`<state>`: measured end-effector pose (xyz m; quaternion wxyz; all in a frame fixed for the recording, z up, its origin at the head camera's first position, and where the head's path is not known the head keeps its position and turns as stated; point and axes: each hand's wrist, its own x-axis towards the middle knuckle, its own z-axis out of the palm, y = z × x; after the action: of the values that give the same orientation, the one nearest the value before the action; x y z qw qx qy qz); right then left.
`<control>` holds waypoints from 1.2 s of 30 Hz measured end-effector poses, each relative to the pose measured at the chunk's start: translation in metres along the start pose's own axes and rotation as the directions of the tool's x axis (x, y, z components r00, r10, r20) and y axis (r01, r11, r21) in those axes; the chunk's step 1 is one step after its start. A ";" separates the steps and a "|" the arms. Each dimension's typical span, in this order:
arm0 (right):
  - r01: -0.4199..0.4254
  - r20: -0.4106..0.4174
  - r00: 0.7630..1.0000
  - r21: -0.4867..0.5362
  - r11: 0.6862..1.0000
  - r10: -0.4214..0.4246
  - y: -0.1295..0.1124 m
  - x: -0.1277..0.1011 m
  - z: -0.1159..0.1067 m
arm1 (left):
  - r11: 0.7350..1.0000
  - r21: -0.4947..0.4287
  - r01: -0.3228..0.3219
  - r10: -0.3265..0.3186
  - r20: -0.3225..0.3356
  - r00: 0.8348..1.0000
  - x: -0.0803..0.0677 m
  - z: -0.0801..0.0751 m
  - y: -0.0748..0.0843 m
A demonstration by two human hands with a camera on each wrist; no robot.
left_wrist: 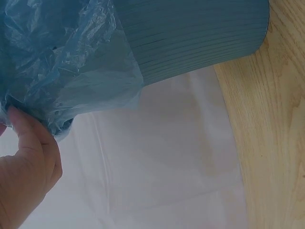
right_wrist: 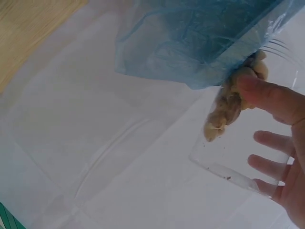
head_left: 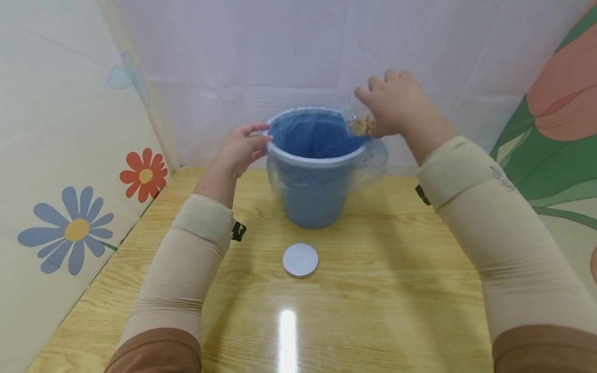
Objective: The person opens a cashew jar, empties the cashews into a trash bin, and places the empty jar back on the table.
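A light-blue trash can (head_left: 313,202) stands upright, lined with a thin see-through bag (left_wrist: 102,81) folded out over its rim. At the left side of that rim my left hand (head_left: 242,147) pinches the edge and the liner, fingertips on the bag. My right hand (head_left: 394,106) holds a clear container (right_wrist: 219,169) tilted over the can's right rim, fingers on one side and thumb on the other. Lumpy yellow-brown pieces (head_left: 361,126) lie inside it, gathered toward the can; their kind is unclear. Bag film partly covers the container's lower end in the right wrist view.
A round white disc (head_left: 300,260) lies on the wood-grain table (head_left: 373,300) in front of the can. Behind the can hangs a white sheet (head_left: 242,52). Flower-patterned panels (head_left: 56,129) border the left and right sides.
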<state>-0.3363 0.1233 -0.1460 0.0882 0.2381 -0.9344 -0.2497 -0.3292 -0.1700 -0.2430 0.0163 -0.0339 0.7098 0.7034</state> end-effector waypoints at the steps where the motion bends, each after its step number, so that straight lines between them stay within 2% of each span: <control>1: 0.002 0.006 1.000 0.008 1.000 -0.002 0.000 0.000 0.000 | 1.000 -0.004 0.001 -0.001 0.000 1.000 0.000 0.000 0.000; 7: -0.011 -0.008 1.000 0.046 0.999 0.011 -0.001 0.000 0.002 | 1.000 -0.007 0.008 -0.009 -0.005 1.000 0.001 0.000 0.000; 18: -0.005 -0.010 1.000 0.012 1.000 0.005 -0.002 0.000 0.002 | 1.000 -0.003 0.005 -0.005 -0.003 1.000 0.000 0.001 0.000; 24: -0.034 -0.037 0.999 0.006 0.999 0.034 -0.001 0.001 0.001 | 1.000 -0.003 0.008 -0.008 -0.002 1.000 0.000 0.001 0.000; 30: -0.006 -0.014 1.000 -0.019 1.000 0.005 -0.001 0.001 0.000 | 1.000 0.000 0.006 -0.006 -0.004 1.000 0.000 0.001 0.000; 36: -0.031 -0.008 0.999 0.010 0.999 0.031 0.000 0.001 0.001 | 1.000 0.014 0.001 -0.001 -0.011 1.000 0.000 0.002 0.000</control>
<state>-0.3372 0.1230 -0.1468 0.0946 0.2250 -0.9388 -0.2430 -0.3290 -0.1683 -0.2433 0.0131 -0.0382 0.7148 0.6981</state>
